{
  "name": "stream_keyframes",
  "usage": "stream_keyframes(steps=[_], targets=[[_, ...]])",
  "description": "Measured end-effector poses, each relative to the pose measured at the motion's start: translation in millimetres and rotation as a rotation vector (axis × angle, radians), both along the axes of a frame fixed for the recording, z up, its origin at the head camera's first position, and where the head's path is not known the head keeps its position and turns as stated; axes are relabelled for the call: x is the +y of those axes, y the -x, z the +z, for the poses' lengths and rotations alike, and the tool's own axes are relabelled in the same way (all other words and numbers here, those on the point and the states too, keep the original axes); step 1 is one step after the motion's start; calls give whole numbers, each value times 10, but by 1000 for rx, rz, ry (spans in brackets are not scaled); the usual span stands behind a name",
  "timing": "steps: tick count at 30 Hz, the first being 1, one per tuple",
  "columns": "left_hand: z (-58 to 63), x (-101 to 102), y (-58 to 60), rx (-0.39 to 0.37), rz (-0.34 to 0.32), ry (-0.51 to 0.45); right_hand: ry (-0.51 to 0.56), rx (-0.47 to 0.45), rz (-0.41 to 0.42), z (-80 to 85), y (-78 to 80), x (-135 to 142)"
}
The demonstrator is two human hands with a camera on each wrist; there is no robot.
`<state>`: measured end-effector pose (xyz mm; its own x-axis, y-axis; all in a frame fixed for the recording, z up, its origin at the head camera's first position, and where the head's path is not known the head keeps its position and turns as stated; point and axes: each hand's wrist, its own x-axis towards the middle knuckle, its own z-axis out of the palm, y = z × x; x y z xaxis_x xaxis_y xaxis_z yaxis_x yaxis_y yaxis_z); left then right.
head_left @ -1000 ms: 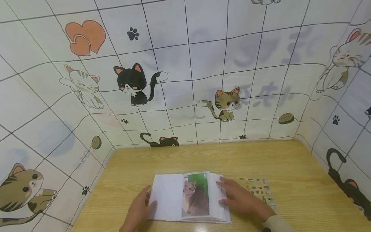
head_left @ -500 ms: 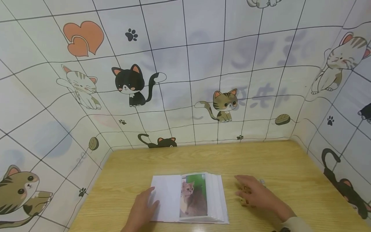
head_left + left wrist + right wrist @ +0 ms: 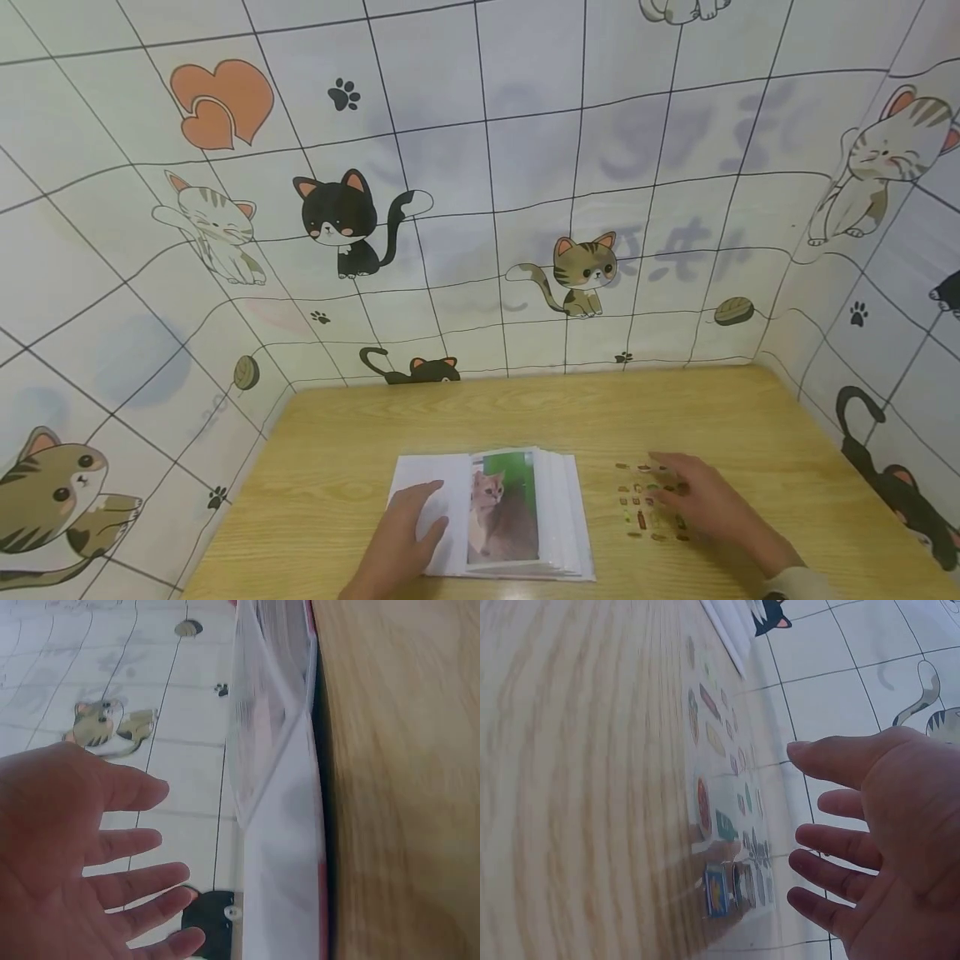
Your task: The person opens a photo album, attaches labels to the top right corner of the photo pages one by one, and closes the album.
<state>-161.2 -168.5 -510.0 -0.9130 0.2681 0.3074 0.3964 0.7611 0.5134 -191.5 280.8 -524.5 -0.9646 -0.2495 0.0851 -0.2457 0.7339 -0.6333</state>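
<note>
Lying open on the wooden table (image 3: 337, 467): a white photo album (image 3: 491, 515), its right-hand page showing a photo of a cat (image 3: 503, 518) against green, with a fanned stack of pages at the right edge.

Resting flat on the blank left page of the album: the left hand (image 3: 405, 533), fingers straight and loosely spread, holding nothing. Appearing in the left wrist view: the same hand (image 3: 71, 855) with fingers spread apart beside the album's page edges (image 3: 281, 787); actual contact not being shown from this angle.

Lying on the table just to the right of the album: a clear sticker sheet (image 3: 647, 500) carrying rows of small coloured stickers.

Reaching over the far right part of the sticker sheet: the right hand (image 3: 708, 507), fingers extended and relaxed, gripping nothing. Showing in the right wrist view: that hand (image 3: 877, 847) open with fingers apart, hovering close above the sticker sheet (image 3: 724, 817); fingertip contact with the sheet not being clear.

Surrounding the table on three sides: a tiled backdrop (image 3: 525, 150) printed with cartoon cats, paw prints and hearts.
</note>
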Motion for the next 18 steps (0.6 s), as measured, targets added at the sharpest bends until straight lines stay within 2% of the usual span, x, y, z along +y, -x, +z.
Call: stream_keyframes(steps=[3, 6, 9, 14, 18], targets=[[19, 116, 1, 94, -74, 26, -16, 12, -11, -9, -3, 55], [46, 241, 12, 155, -147, 38, -22, 6, -30, -12, -5, 97], [76, 379, 5, 174, -216, 27, -46, -6, -46, -12, -14, 134], [141, 605, -43, 98, -324, 27, -51, -19, -56, -25, -16, 199], [176, 788, -71, 48, -386, 81, -20, -23, -38, -58, 0, 257]])
